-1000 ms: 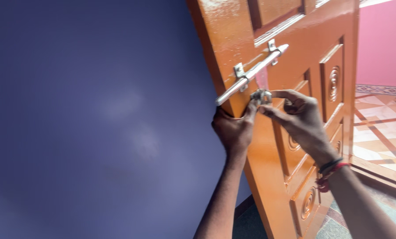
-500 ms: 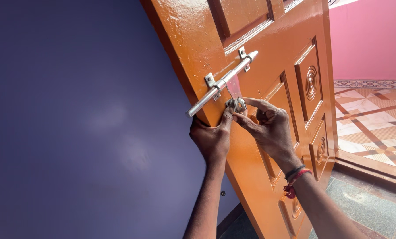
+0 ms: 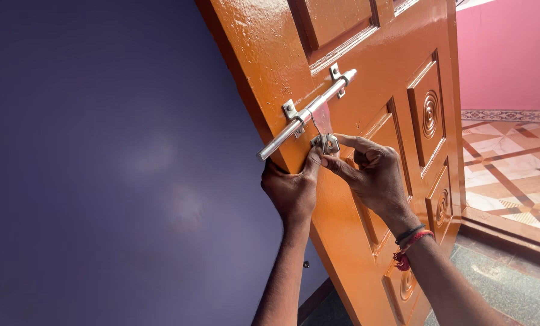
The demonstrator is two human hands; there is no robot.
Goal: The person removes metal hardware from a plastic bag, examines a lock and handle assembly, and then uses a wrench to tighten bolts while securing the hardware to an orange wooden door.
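Observation:
A glossy orange panelled door [image 3: 366,54] stands ajar. A silver sliding bolt [image 3: 309,113] runs slantwise across it, its rod sticking out past the door's edge. Below the rod hangs a small silver latch plate [image 3: 325,142]. My left hand [image 3: 293,190] grips the door's edge just under the bolt, thumb up against the latch plate. My right hand [image 3: 372,175] pinches the latch plate between forefinger and thumb. Black and red bands circle my right wrist [image 3: 410,240].
A dark purple wall [image 3: 113,163] fills the left. Beyond the door are a pink wall [image 3: 511,54], a patterned tiled floor [image 3: 511,175] and an orange door sill [image 3: 511,226]. Grey stone floor [image 3: 493,271] lies beneath my right arm.
My head view has shifted, so the door and bolt sit lower right in frame than before. Both hands stay at the latch plate under the bolt.

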